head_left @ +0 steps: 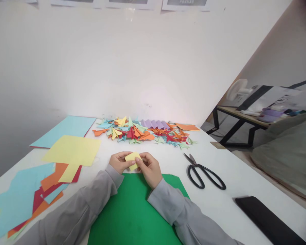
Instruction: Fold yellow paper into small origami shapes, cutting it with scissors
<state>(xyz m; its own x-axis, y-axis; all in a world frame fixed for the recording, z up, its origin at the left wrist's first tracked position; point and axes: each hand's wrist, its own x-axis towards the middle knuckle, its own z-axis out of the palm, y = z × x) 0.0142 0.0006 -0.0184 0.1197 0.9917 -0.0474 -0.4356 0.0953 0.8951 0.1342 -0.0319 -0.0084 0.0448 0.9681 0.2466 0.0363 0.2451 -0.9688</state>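
Observation:
A small piece of yellow paper [131, 157] is held up between both hands, just above the far edge of a green sheet [135, 211]. My left hand [119, 162] pinches its left side, thumb in front and fingers behind. On its right side, my right hand [151, 169] grips it the same way, with the thumb lying across the face. The fingers behind the paper are partly hidden, and I cannot tell whether the paper has a fold.
Many small folded paper shapes [132, 133] in mixed colours lie along the wall. Black-handled scissors [201, 170] rest at right, with a black flat object [267, 217] nearer. Large yellow paper [73, 149], blue sheets [66, 129] and coloured scraps [35, 197] lie at left.

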